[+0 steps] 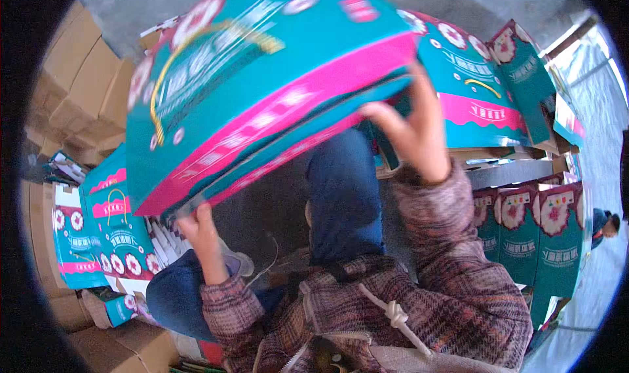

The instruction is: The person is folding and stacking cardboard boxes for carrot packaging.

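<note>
A large teal carton [314, 58] with pink bands is tilted up in front of me, its left end lower than its right, and slightly blurred. A yellow rope handle [158, 104] loops across its broad face. My left hand [200, 232] is closed on the lower left corner. At the right end, my right hand [419, 127] grips the edge, thumb on the near side and fingers partly hidden behind it. Between the carton's two pink bands runs a dark seam. My bent knee [347, 199] in blue jeans is just below the carton.
Brown cardboard boxes [88, 78] are stacked at the left. Below them lie more teal cartons [118, 232] and loose white strips [171, 245]. To the right stand several upright teal cartons [544, 242], with another teal carton [475, 78] lying behind. A person [604, 225] shows at the far right.
</note>
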Motion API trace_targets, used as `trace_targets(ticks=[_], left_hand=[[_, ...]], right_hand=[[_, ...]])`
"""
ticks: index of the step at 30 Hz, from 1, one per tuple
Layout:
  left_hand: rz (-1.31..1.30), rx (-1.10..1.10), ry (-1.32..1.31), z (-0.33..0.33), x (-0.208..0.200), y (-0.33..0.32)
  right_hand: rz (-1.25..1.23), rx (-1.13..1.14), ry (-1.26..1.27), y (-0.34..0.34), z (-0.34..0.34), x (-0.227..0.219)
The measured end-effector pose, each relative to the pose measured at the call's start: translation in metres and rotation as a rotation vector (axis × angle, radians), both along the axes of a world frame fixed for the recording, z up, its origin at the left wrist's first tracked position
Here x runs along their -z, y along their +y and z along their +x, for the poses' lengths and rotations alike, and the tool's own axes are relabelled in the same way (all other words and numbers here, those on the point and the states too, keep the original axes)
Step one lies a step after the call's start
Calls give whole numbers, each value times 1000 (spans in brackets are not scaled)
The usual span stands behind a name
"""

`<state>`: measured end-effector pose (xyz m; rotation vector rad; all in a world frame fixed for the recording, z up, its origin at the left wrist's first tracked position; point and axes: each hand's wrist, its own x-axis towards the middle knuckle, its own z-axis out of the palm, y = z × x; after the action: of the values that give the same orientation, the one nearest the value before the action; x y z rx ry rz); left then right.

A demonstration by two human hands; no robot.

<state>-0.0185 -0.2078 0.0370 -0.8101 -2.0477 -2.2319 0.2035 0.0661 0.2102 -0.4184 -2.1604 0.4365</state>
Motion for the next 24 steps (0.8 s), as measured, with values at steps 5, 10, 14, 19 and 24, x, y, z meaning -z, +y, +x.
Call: trace_targets(ticks=[5, 10, 14, 19, 24], left_hand=[[150, 362, 113, 69, -102, 137], [172, 493, 555, 136, -137, 261], [76, 623, 563, 185, -134, 304], [29, 663, 625, 187, -138, 315], [24, 733, 746, 166, -138, 297]], right_hand=[[-185, 126, 373, 65, 129, -36], [-275, 309, 272, 142, 231, -37], [-333, 424, 345, 193, 281, -4], [-282, 630, 510, 187, 288, 21], [485, 1128, 382, 113, 262, 28]])
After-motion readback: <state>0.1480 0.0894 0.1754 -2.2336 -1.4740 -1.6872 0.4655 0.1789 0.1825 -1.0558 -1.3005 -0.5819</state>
